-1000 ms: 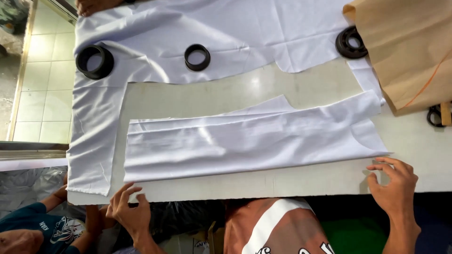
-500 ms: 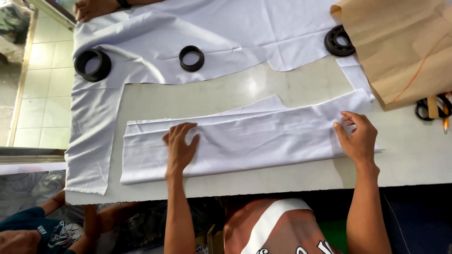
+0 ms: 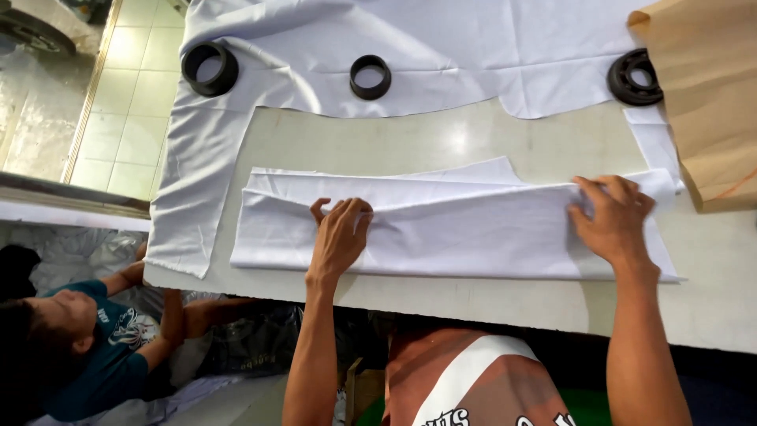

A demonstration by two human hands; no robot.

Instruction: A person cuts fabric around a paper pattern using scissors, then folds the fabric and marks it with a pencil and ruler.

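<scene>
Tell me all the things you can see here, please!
cut fabric piece: 1, white, near side of the table, under both hands
large fabric sheet: 1, white, far side of the table, hanging over its left edge
ring weights: 3, black, on the large fabric sheet along the far side
brown paper: 1 sheet, tan, far right corner
table: 1, pale cream, under everything
tiled floor: pale tiles, far left
another person: 1, teal shirt, low at the bottom left beside the table
left hand: 1, flat on the cut fabric piece, middle
right hand: 1, on the right end of the cut fabric piece, fingers on its folded top edge
</scene>
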